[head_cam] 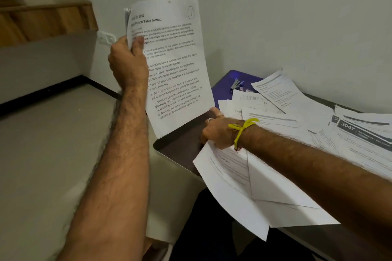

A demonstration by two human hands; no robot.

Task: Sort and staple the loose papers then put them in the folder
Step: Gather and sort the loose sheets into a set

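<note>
A pale wall (297, 17) backs a dark table (180, 146) whose near corner shows bare; a wooden ledge (42, 12) sits off to the far left above a grey floor (53, 154).

The left hand (127, 63) is raised off the table, its fingers and thumb curled around the left edge of a held set of sheets (174, 63). The thumb presses on the printed front page, headed "Table Setting"; the other fingers wrap behind. Above the thumb, the corners of several pages fan out slightly. The sheets stand nearly upright, their bottom edge just over the table corner.

The right hand (216, 131), with a yellow thread (241, 129) tied at the wrist, lies low at the table edge, fingers curled over the top of some loose sheets (254, 188) that overhang the table towards the person. How firmly it grips them I cannot tell.

Beyond the right fingers, more scattered papers (318, 116) cover the table. Past them lies a purple folder (229, 85) with a small stapler (237, 85) on it, both well apart from either hand.
</note>
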